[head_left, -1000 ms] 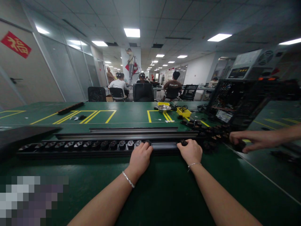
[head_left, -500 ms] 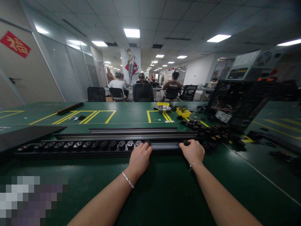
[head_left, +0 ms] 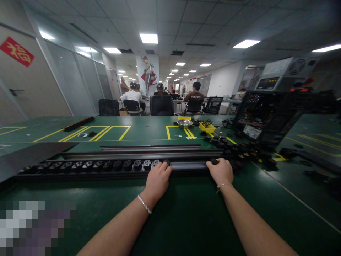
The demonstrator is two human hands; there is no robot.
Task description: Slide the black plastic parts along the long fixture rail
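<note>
A long black channel (head_left: 96, 175) lies across the table in front of me, with a row of black socket modules (head_left: 117, 165) filling its left and middle part. My left hand (head_left: 159, 179) has its fingers closed on the black module at the right end of that row. To the right of it, a bare stretch of the channel (head_left: 188, 165) shows between my hands. My right hand (head_left: 221, 171) pinches another small black socket module (head_left: 214, 161) over the channel's right part. The undersides of both held pieces are hidden by my fingers.
Behind the channel lie two more dark rails (head_left: 149, 148). Loose black modules (head_left: 245, 151) are heaped at right, near an open computer case (head_left: 262, 117). Farther back are a metal bowl (head_left: 184, 123) and a yellow bin (head_left: 208, 128). A dark flat panel (head_left: 32, 156) lies at left.
My right hand has shifted slightly to the right along the channel with its module. My left hand stays at the end of the row.
</note>
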